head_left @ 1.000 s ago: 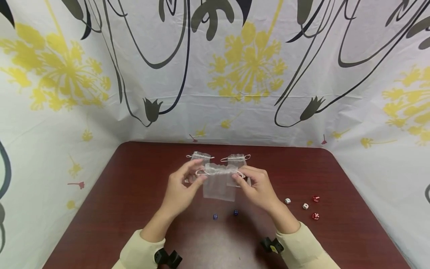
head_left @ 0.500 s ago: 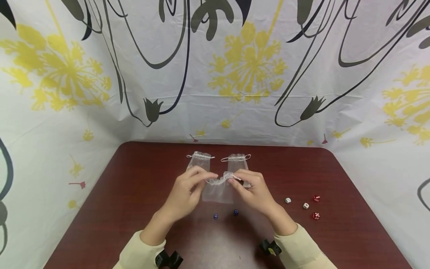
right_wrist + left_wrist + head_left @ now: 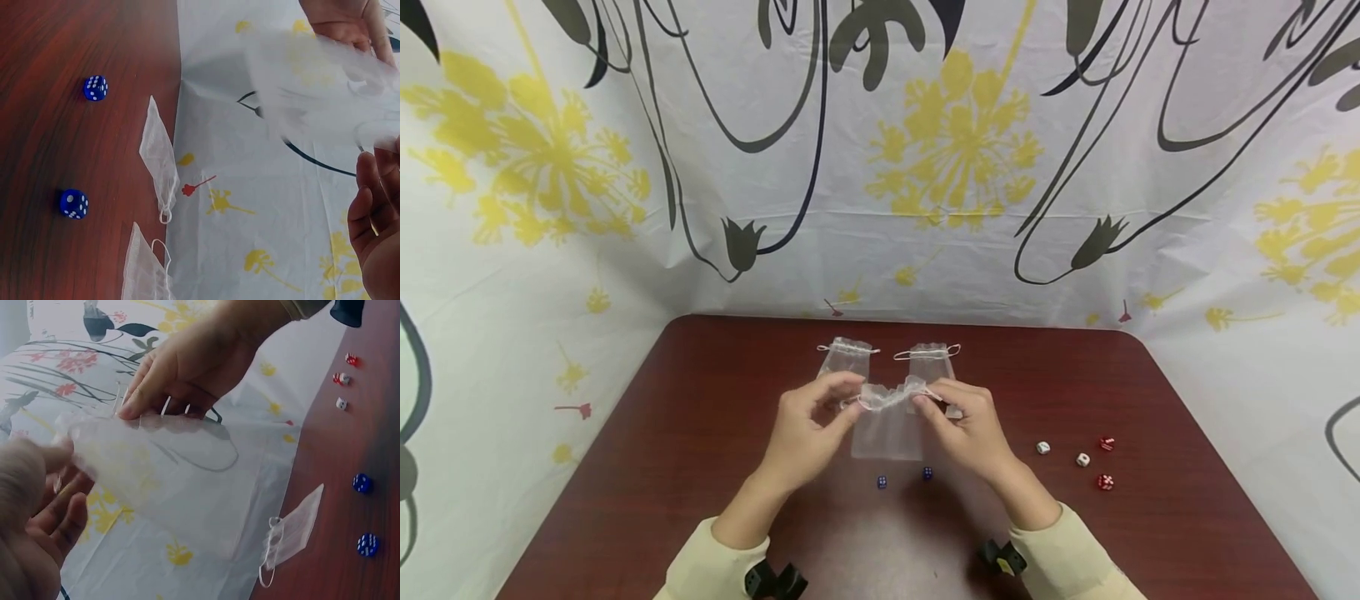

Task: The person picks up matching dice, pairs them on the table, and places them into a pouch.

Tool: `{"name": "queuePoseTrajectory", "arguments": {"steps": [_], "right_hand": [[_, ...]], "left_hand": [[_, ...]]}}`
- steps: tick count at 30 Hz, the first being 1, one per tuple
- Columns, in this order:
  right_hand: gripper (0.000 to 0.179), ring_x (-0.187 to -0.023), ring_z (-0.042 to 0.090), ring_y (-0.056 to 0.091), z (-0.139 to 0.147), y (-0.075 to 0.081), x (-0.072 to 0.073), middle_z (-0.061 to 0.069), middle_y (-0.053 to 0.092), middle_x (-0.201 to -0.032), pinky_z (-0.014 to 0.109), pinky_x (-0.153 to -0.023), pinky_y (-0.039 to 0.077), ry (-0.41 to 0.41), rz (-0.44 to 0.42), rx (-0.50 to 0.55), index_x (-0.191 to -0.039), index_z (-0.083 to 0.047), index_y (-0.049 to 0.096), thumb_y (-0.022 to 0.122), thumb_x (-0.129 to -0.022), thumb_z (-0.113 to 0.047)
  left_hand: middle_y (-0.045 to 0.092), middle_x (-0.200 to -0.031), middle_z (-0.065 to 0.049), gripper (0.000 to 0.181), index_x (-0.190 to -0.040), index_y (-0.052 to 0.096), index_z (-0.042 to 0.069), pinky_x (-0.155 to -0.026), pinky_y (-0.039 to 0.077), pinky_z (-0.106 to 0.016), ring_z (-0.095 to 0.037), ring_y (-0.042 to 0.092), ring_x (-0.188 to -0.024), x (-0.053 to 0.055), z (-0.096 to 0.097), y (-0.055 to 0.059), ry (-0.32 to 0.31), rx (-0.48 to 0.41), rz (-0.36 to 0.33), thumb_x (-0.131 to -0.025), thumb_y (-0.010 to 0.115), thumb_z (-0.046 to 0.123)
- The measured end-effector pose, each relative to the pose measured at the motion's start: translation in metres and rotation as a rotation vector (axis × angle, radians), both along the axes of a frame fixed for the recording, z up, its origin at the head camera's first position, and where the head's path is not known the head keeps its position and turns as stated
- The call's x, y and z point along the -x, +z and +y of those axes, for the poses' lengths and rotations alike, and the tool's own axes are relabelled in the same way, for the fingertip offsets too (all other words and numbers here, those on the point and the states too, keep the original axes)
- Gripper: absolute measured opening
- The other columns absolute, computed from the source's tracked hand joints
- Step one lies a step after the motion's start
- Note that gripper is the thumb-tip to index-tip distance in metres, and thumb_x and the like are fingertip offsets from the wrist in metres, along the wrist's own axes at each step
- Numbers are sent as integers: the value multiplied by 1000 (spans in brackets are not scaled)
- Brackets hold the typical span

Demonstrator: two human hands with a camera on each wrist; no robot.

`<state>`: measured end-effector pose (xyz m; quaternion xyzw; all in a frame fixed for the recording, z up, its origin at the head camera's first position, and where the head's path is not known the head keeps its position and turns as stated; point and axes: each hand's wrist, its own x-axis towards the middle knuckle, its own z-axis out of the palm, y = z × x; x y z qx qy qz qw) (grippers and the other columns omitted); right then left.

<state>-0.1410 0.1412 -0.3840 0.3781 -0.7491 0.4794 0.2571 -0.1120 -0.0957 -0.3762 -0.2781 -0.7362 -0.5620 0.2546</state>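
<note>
Between the two hands hangs a sheer white organza drawstring bag (image 3: 887, 435), its gathered mouth up and dipping in the middle. My left hand (image 3: 805, 429) pinches the mouth's left side between thumb and fingers. At the opposite side, my right hand (image 3: 972, 427) pinches the rim and cord, thumb toward me. In the left wrist view, the right thumb (image 3: 139, 400) presses on the bag (image 3: 187, 481) near its cord loop. The right wrist view has the bag (image 3: 312, 87) blurred. Two blue dice (image 3: 882, 482) (image 3: 927, 473) lie on the table below it.
Two more organza bags (image 3: 848, 360) (image 3: 931, 363) lie flat behind the hands, partly hidden. Right of the right hand are two white dice (image 3: 1042, 447) (image 3: 1082, 459) and two red dice (image 3: 1107, 443) (image 3: 1105, 482). A patterned cloth (image 3: 880, 275) hangs behind the dark red table (image 3: 700, 400).
My left hand moved right to the bag's mouth, then back left to its side. The mouth, straight before, now sags in the middle, and the bag hangs slightly lower. The dice have not moved.
</note>
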Motion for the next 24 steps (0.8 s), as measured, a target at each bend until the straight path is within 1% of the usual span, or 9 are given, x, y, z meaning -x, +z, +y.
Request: {"name": "queuePoseTrajectory", "arguments": {"steps": [2,4,6,8,11,14,17,20,24], "right_hand": [[17,-62,7,54,-1,-1,-1,-3,64,-71,28,-51,45,-1,13,13,-87,-10,73,71,-87,7],[16,-61,6,53,-2,-1,-1,-4,62,-69,24,-51,44,-11,16,27,-85,-11,72,70,-87,5],[16,-60,6,52,-4,-1,-1,-4,61,-68,23,-50,43,-14,29,45,-84,-11,72,70,-87,5],[16,-60,6,54,-6,-1,0,-3,62,-68,20,-50,45,-7,40,67,-84,-10,72,70,-87,5],[15,-60,7,56,-11,0,0,-2,64,-69,18,-52,48,15,43,83,-84,-9,73,70,-87,5],[13,-59,7,55,-16,0,1,-2,62,-68,17,-54,48,28,43,87,-83,-9,72,72,-88,3],[12,-59,7,54,-17,0,1,-3,60,-68,16,-54,47,37,38,88,-82,-10,70,72,-92,-3],[14,-61,8,55,-16,0,1,-2,60,-70,17,-55,47,53,40,102,-82,-9,69,70,-97,-10],[18,-64,10,55,-13,1,3,2,62,-73,20,-56,45,94,70,144,-84,-5,69,68,-99,-16]], "left_hand": [[76,-90,-7,24,-107,73,4,-61,57,-23,-13,70,-74,0,1,-1,25,-31,-19,-85,75,-7],[76,-87,-7,21,-103,74,4,-59,56,-22,-13,70,-70,0,1,-1,67,-49,-9,-85,76,-6],[76,-84,-7,21,-101,73,5,-58,56,-21,-12,70,-67,0,2,0,110,-58,19,-84,76,-6],[74,-81,-6,23,-102,72,5,-59,56,-20,-12,69,-64,0,3,1,140,-69,46,-83,76,-7],[72,-78,-5,27,-104,71,3,-59,56,-20,-13,69,-63,1,5,4,154,-79,85,-80,75,-10],[71,-79,-5,31,-108,70,1,-60,57,-20,-14,69,-66,3,5,6,129,-30,115,-80,73,-11],[68,-82,-3,31,-111,71,2,-59,56,-20,-12,65,-68,4,2,10,70,71,125,-83,70,-10],[63,-83,0,28,-108,72,5,-58,55,-22,-10,60,-69,4,-5,12,-9,161,98,-85,68,-10],[62,-83,2,20,-97,68,8,-59,55,-23,-8,59,-71,4,-14,18,-103,220,22,-86,66,-9]]}}
